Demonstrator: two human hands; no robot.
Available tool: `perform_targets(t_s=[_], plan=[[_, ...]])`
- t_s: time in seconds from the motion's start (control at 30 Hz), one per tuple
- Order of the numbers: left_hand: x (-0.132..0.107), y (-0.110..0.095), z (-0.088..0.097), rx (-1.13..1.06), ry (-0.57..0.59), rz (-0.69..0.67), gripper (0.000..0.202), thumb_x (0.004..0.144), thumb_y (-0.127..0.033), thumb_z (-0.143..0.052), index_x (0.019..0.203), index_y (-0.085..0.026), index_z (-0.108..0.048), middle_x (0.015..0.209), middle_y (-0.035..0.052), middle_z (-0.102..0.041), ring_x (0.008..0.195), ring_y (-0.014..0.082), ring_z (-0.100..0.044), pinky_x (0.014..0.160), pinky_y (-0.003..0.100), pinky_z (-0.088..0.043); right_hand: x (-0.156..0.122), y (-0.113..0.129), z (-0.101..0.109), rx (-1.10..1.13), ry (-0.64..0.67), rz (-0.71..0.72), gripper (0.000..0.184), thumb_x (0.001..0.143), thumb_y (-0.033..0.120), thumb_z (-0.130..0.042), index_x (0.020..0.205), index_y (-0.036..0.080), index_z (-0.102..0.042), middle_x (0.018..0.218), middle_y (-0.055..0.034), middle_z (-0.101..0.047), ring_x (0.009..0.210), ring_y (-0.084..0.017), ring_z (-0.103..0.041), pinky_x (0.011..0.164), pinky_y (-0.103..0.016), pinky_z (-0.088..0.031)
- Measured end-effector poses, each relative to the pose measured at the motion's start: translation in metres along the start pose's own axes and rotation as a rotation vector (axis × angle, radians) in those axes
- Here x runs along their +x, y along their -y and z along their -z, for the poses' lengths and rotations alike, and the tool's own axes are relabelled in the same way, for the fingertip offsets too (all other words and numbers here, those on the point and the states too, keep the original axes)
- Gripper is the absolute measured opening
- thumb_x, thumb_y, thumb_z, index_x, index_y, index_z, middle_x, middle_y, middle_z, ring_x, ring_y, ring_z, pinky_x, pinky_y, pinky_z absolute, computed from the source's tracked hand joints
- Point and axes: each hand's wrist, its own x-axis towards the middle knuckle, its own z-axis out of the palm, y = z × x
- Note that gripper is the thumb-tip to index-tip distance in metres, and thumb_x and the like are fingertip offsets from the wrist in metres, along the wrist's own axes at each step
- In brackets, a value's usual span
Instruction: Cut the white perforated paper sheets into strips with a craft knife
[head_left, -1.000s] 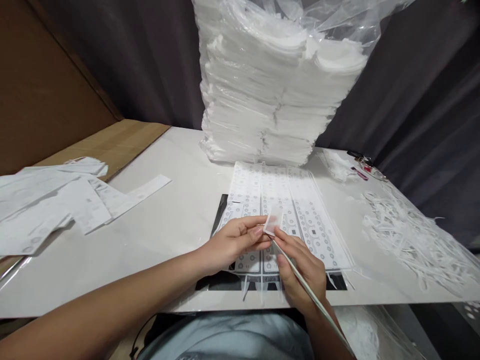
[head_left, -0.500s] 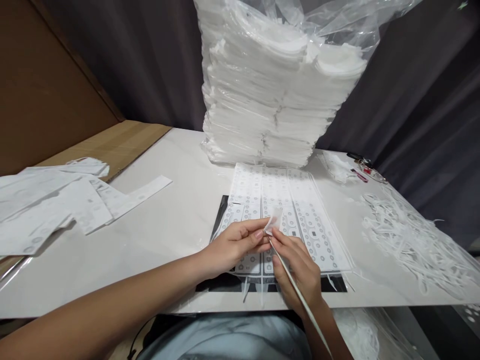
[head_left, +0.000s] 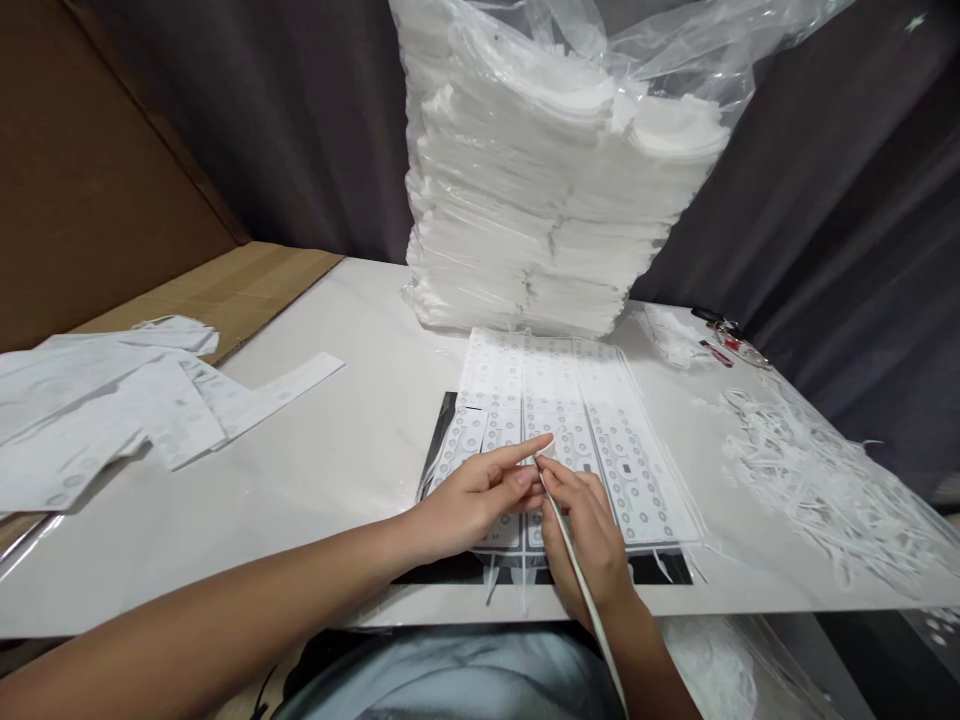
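Over the printed sheet, my two hands meet at the fingertips. My right hand [head_left: 589, 535] pinches a narrow white strip [head_left: 583, 585], which trails down past the wrist toward my lap. My left hand [head_left: 476, 500] has its index finger stretched along the strip's upper end and its thumb bent against the other fingers; the small white end there is partly hidden. Beneath both hands lies a white die-cut sheet [head_left: 634, 440] with grey rings and divided panels. It rests on a black mat [head_left: 442, 568], and thin white strips stick out at its near edge.
Behind the sheet stands a tall bagged stack of white sheets [head_left: 525, 200]. Cut printed pieces [head_left: 180, 410] lie at left, near cardboard [head_left: 277, 285]. A tangled heap of white strips [head_left: 817, 490] spreads at right, with small items [head_left: 720, 350] behind it.
The wider white flap that stood up between my fingertips has folded down to a small end. My left index finger has straightened. The trailing strip and my right hand have shifted slightly left.
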Motion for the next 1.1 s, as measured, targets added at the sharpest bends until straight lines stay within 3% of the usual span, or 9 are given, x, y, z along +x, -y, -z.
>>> perform_targets(t_s=[0.13, 0.23, 0.33, 0.43, 0.53, 0.67, 0.83, 1.1], plan=[[0.002, -0.01, 0.003, 0.382, -0.09, -0.059, 0.051, 0.088, -0.037, -0.057, 0.136, -0.021, -0.047, 0.09, 0.0043, -0.071, 0.084, 0.0174, -0.066, 0.08, 0.032, -0.052, -0.001, 0.0, 0.008, 0.049, 0.058, -0.103, 0.031, 0.089, 0.011, -0.045, 0.117, 0.02, -0.054, 0.118, -0.0127, -0.065, 0.108, -0.023, -0.06, 0.084, -0.04, -0.055], [-0.004, -0.026, 0.007, 0.559, -0.082, -0.069, 0.043, 0.084, -0.032, -0.057, 0.124, -0.018, -0.054, 0.096, 0.0073, -0.07, 0.076, 0.0179, -0.066, 0.065, 0.026, -0.051, -0.001, -0.001, 0.015, 0.144, 0.136, -0.168, 0.027, 0.09, 0.013, -0.044, 0.114, 0.022, -0.054, 0.118, -0.0105, -0.065, 0.112, -0.022, -0.059, 0.086, -0.038, -0.054], [-0.026, -0.042, 0.018, 0.756, -0.049, -0.008, 0.042, 0.082, -0.029, -0.058, 0.122, -0.019, -0.055, 0.096, 0.006, -0.071, 0.065, 0.0151, -0.063, 0.056, 0.023, -0.046, 0.004, 0.006, 0.019, 0.248, 0.29, -0.16, 0.026, 0.091, 0.014, -0.044, 0.115, 0.022, -0.051, 0.121, -0.0097, -0.063, 0.113, -0.02, -0.057, 0.09, -0.038, -0.053], [-0.062, -0.047, 0.035, 1.018, -0.164, 0.02, 0.03, 0.084, -0.029, -0.055, 0.112, -0.022, -0.062, 0.084, 0.001, -0.071, 0.065, 0.0151, -0.062, 0.058, 0.021, -0.043, 0.013, 0.024, 0.014, 0.343, 0.496, -0.093, 0.026, 0.092, 0.013, -0.043, 0.115, 0.021, -0.05, 0.121, -0.0084, -0.063, 0.11, -0.019, -0.056, 0.089, -0.035, -0.052], [-0.1, -0.038, 0.052, 1.187, -0.244, 0.001, 0.018, 0.087, -0.031, -0.053, 0.095, -0.022, -0.066, 0.079, -0.0003, -0.068, 0.069, 0.0151, -0.062, 0.062, 0.021, -0.042, 0.021, 0.042, 0.003, 0.41, 0.708, -0.021, 0.026, 0.092, 0.012, -0.044, 0.115, 0.018, -0.052, 0.116, -0.0084, -0.065, 0.105, -0.019, -0.056, 0.087, -0.033, -0.053], [-0.131, -0.018, 0.065, 1.265, -0.119, -0.155, 0.017, 0.089, -0.026, -0.051, 0.092, -0.021, -0.067, 0.084, 0.0031, -0.066, 0.079, 0.0159, -0.059, 0.072, 0.023, -0.041, 0.02, 0.053, -0.011, 0.419, 0.869, -0.07, 0.025, 0.089, 0.011, -0.047, 0.112, 0.018, -0.057, 0.11, -0.0081, -0.067, 0.105, -0.02, -0.057, 0.087, -0.035, -0.053], [-0.135, 0.0, 0.07, 1.321, 0.007, -0.339, 0.017, 0.087, -0.022, -0.054, 0.093, -0.022, -0.071, 0.077, 0.0047, -0.065, 0.075, 0.0167, -0.056, 0.076, 0.028, -0.038, 0.014, 0.051, -0.013, 0.418, 0.89, -0.16, 0.021, 0.086, 0.011, -0.051, 0.103, 0.019, -0.061, 0.115, -0.0058, -0.067, 0.104, -0.02, -0.056, 0.087, -0.035, -0.051], [-0.133, 0.006, 0.069, 1.388, 0.05, -0.492, 0.018, 0.089, -0.024, -0.056, 0.1, -0.025, -0.07, 0.075, 0.0032, -0.064, 0.071, 0.0153, -0.055, 0.07, 0.03, -0.038, 0.013, 0.052, -0.012, 0.404, 0.951, -0.204, 0.018, 0.089, 0.017, -0.051, 0.103, 0.02, -0.062, 0.116, -0.0049, -0.067, 0.103, -0.02, -0.055, 0.085, -0.035, -0.049]])
